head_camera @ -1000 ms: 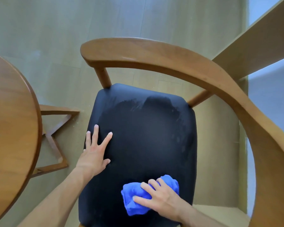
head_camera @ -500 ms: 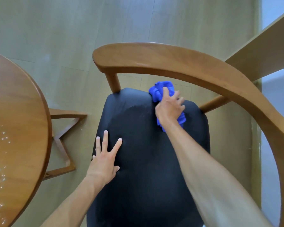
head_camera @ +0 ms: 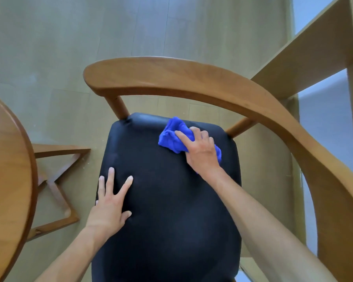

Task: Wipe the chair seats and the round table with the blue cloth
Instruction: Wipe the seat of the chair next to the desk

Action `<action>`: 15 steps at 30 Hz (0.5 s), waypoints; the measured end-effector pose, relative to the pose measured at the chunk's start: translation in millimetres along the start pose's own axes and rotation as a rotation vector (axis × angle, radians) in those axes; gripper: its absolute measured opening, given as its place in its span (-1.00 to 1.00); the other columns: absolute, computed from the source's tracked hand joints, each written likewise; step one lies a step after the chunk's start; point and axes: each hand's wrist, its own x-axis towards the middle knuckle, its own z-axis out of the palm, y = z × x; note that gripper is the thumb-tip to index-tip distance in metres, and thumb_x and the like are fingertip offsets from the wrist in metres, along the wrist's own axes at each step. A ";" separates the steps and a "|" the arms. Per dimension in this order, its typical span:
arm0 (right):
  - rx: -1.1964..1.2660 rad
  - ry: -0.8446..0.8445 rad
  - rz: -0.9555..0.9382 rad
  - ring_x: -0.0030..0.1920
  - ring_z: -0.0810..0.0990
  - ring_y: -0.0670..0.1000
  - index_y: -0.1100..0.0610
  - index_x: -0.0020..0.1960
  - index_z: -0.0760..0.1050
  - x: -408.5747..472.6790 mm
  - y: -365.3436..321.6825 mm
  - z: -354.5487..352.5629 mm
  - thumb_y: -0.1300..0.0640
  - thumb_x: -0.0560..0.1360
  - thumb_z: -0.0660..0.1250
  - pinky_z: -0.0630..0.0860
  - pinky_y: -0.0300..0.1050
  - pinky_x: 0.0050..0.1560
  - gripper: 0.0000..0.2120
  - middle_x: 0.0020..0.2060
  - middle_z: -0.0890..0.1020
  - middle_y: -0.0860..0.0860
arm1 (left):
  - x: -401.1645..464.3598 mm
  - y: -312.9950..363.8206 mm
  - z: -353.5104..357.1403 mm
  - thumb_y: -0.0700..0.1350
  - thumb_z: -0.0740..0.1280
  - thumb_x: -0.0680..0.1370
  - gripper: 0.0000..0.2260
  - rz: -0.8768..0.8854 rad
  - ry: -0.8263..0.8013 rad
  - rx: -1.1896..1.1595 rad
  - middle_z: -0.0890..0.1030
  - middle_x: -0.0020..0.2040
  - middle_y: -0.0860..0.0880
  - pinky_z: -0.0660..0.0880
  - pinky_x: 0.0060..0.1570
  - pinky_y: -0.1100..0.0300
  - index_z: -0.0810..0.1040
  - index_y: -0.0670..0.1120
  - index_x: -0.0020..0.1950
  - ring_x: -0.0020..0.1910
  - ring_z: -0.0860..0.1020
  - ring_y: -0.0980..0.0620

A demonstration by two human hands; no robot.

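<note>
2 hands work the black chair seat [head_camera: 167,200]: the right hand [head_camera: 200,149] clutches the bunched blue cloth [head_camera: 172,137] at the seat's far edge, upper centre of the frame, while the left hand [head_camera: 110,208] lies flat, fingers spread, at centre left. Pushed further, the cloth could slip off that edge under the curved backrest [head_camera: 171,78]. No containers show; the round desk [head_camera: 8,180], at the left edge, looks unwiped.

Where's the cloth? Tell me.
In the head view, the cloth lies at the seat's far right edge, under the right hand, below the backrest.
</note>
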 end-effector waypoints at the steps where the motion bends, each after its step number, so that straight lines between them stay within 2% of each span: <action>1: 0.014 -0.013 0.070 -0.14 0.50 0.22 -0.03 0.28 0.52 -11.7 22.0 -0.9 0.32 0.33 0.35 0.45 0.02 -0.24 -0.44 0.13 0.56 0.15 | 0.0 -0.4 0.5 0.03 0.36 0.53 -0.16 0.000 0.004 0.001 -0.66 0.33 0.08 0.54 0.14 0.02 -0.26 0.28 0.50 0.50 -0.39 -0.12; 3: 0.071 -0.052 0.209 0.01 0.46 0.23 -0.03 0.37 0.43 -37.4 62.7 -1.7 0.31 0.41 0.28 0.46 0.09 -0.06 -0.44 0.22 0.48 0.13 | 1.0 -1.2 1.9 0.04 0.36 0.53 -0.16 0.004 0.016 0.001 -0.64 0.37 0.05 0.55 0.14 0.03 -0.25 0.28 0.50 0.50 -0.38 -0.14; 5: 0.211 -0.060 0.378 0.14 0.40 0.20 -0.03 0.40 0.35 -67.0 92.3 2.2 0.30 0.45 0.23 0.42 0.03 0.09 -0.44 0.25 0.40 0.08 | 1.9 -2.3 3.3 0.04 0.36 0.53 -0.16 0.001 0.027 0.005 -0.61 0.40 0.03 0.55 0.13 0.03 -0.24 0.27 0.51 0.50 -0.38 -0.14; 8: 0.420 -0.081 0.589 0.12 0.44 0.13 -0.01 0.37 0.32 -127.2 94.5 6.0 0.27 0.46 0.27 0.36 -0.13 0.01 -0.48 0.24 0.34 0.01 | 2.9 -1.8 6.0 0.01 0.38 0.52 -0.15 -0.003 0.027 -0.012 -0.61 0.39 0.03 0.53 0.16 -0.01 -0.22 0.26 0.52 0.50 -0.38 -0.15; 10: 0.392 -0.202 0.518 0.03 0.50 0.16 0.03 0.31 0.36 -173.3 75.3 7.7 0.29 0.38 0.32 0.40 -0.11 -0.11 -0.47 0.19 0.34 0.02 | 3.6 -1.6 6.4 0.00 0.38 0.52 -0.15 -0.006 0.032 -0.015 -0.62 0.38 0.02 0.51 0.19 -0.04 -0.21 0.25 0.52 0.49 -0.38 -0.17; 13: 0.310 -0.375 0.216 -0.12 0.53 0.12 -0.05 0.16 0.37 -221.4 46.1 -1.2 0.26 0.24 0.34 0.49 -0.09 -0.25 -0.47 0.04 0.41 0.02 | 2.7 0.0 5.6 -0.01 0.38 0.52 -0.15 -0.017 0.024 -0.017 -0.62 0.38 0.02 0.49 0.22 -0.06 -0.20 0.24 0.53 0.49 -0.38 -0.18; 15: 0.291 -0.391 0.057 -0.16 0.52 0.09 -0.08 0.10 0.34 -216.3 46.9 -12.2 0.27 0.19 0.34 0.50 -0.10 -0.30 -0.46 -0.03 0.43 0.00 | 2.5 0.6 4.9 -0.01 0.38 0.52 -0.15 -0.020 0.027 -0.017 -0.62 0.39 0.01 0.50 0.21 -0.04 -0.21 0.24 0.52 0.49 -0.38 -0.17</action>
